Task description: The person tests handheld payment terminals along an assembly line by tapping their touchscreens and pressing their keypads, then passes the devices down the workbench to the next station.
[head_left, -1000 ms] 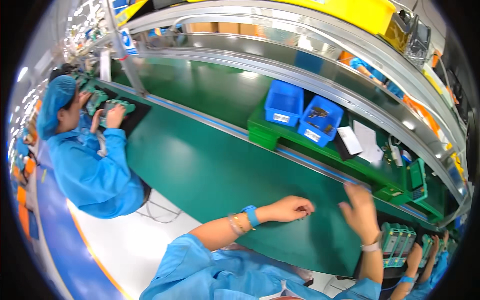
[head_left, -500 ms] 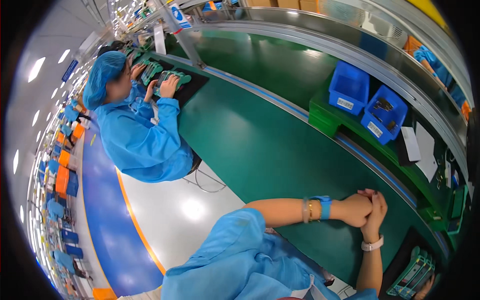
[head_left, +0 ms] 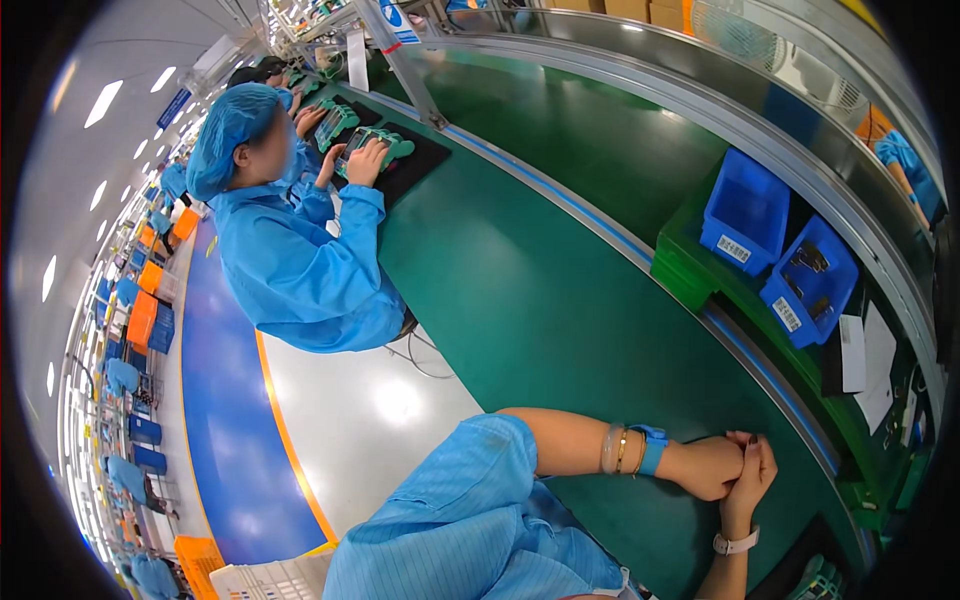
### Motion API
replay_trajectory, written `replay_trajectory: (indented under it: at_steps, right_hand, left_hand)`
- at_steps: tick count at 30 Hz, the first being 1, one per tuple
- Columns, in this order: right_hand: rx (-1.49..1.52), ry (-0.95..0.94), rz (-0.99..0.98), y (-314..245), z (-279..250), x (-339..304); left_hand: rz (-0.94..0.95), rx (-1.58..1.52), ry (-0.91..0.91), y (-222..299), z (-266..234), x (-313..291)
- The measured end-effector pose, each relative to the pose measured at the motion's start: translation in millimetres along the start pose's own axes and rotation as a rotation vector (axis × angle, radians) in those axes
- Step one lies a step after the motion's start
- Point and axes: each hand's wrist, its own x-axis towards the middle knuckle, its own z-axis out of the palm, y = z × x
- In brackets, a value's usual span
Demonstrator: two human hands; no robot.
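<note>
My left hand (head_left: 703, 468) and my right hand (head_left: 753, 476) are clasped together above the green worktop (head_left: 560, 320). The left one is curled closed, and the right one folds around its end; some fingers are hidden between them. No tool or part shows in either. On my left wrist are bracelets (head_left: 624, 450) and a blue wrist strap (head_left: 653, 452). A pale watch (head_left: 737, 542) circles my right wrist. Near my right forearm, a green fixture (head_left: 818, 582) rests on a black mat, partly cut off by the picture's edge.
Two blue bins (head_left: 745, 212), one holding small dark parts (head_left: 805, 268), stand on a green shelf (head_left: 685, 262) beyond the worktop. White papers (head_left: 876, 365) lie to their right. At the left, a co-worker (head_left: 300, 255) in blue handles a device in a green fixture on a black mat (head_left: 425, 165).
The view has shifted, so the bins and co-worker appear displaced and less of the green fixture by my right forearm shows. My hands stay clasped.
</note>
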Motion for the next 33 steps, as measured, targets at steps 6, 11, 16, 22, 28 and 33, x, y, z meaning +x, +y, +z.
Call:
replay_trajectory:
  at_steps: [6, 11, 16, 22, 28, 33]
  right_hand:
    - [-0.042, -0.039, -0.042, -3, 0, 3]
    - [-0.028, -0.034, -0.054, -1, 0, 4]
    - [-0.038, -0.041, -0.04, 0, -1, 5]
    - [-0.027, -0.028, -0.011, -1, 1, 6]
    - [-0.029, -0.034, -0.023, -2, -1, 12]
    - [-0.027, -0.026, -0.048, -4, -2, 8]
  left_hand:
    - [-0.031, -0.04, 0.004, 5, -6, 0]
    - [-0.023, -0.021, 0.017, 4, -5, 0]
    - [-0.045, -0.014, 0.022, 4, -2, -1]
    - [-0.065, 0.004, 0.007, 0, 1, -1]
    - [-0.07, -0.011, 0.007, -2, 0, 5]
    - [-0.026, -0.019, 0.025, -3, 3, 5]
